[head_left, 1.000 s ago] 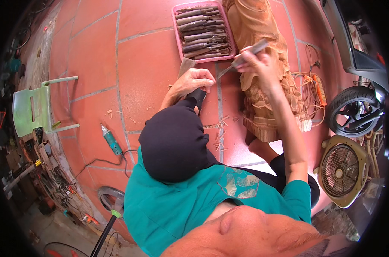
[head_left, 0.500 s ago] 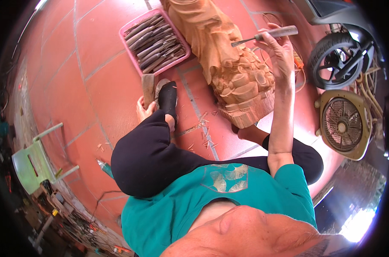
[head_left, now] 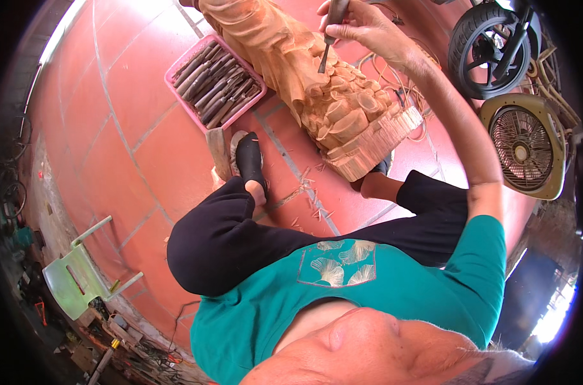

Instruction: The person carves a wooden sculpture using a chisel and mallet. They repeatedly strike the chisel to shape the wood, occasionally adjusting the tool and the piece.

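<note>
My right hand (head_left: 366, 31) grips a carving chisel (head_left: 335, 14) by its dark handle. The blade points down, its tip over or against the carved wooden sculpture (head_left: 349, 115); contact cannot be made out. That sculpture lies tilted on the floor, with smooth folds at its far end and rounded lumps toward its flat-cut base. Beside my left foot, my left hand (head_left: 216, 180) is closed round a wooden mallet (head_left: 219, 153), mostly hidden behind my knee. A pink basket (head_left: 264, 88) full of chisels stands left of the sculpture.
Wood chips (head_left: 312, 192) lie on the red tiled floor between my feet. To the right are a box fan (head_left: 521, 151), a motorbike wheel (head_left: 490, 48) and loose cables (head_left: 407, 90). A green plastic chair (head_left: 79, 282) lies tipped at the left, near clutter along the wall.
My right hand has moved up and left in the view, and the chisel has swung from nearly level to pointing down. The whole scene has shifted with my head; the mallet stays beside my left foot.
</note>
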Motion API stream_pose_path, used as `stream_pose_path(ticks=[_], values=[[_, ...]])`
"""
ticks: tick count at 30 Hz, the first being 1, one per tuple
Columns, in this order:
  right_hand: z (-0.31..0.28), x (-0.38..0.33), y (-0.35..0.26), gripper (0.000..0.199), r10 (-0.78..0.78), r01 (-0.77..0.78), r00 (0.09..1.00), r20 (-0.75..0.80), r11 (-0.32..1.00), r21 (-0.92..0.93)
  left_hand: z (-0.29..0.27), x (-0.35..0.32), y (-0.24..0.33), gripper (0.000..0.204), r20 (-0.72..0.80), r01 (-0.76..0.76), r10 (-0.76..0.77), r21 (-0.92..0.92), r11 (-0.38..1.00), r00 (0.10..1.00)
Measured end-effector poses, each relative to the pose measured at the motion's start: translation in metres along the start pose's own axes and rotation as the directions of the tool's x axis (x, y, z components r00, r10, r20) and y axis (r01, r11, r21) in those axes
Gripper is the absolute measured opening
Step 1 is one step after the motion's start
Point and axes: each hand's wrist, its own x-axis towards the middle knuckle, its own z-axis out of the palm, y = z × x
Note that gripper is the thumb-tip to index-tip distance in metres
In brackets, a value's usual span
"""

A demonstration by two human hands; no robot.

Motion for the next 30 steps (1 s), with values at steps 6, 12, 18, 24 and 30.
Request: stream_pose_path(ticks=[6,12,18,24,30], values=[[-0.010,-0.012,0.035,0.026,-0.077,0.073,0.994,0.073,0.996,0.050,0.004,0.010,0.028,0.053,0.413,0.117,-0.103,-0.008,0.993,0.905],[-0.007,-0.029,0.054,0.026,-0.013,0.011,1.000,0.025,0.997,0.073,-0.041,0.021,0.032,0.051,0.600,0.378,-0.221,-0.147,0.914,0.769],[-0.005,-0.031,0.064,0.025,0.007,-0.011,1.000,0.024,0.983,0.185,-0.169,0.036,0.164,0.044,0.344,0.256,-0.156,-0.268,0.929,0.926],[0.013,-0.020,0.087,0.023,-0.145,0.137,0.988,0.049,0.979,0.151,-0.251,0.040,0.295,0.038,0.297,-0.195,0.217,-0.101,0.976,0.930],[0.017,-0.031,0.089,0.022,-0.182,0.180,0.982,0.044,0.983,0.035,-0.227,0.002,0.386,0.036,0.293,-0.393,0.407,-0.108,0.913,0.865]])
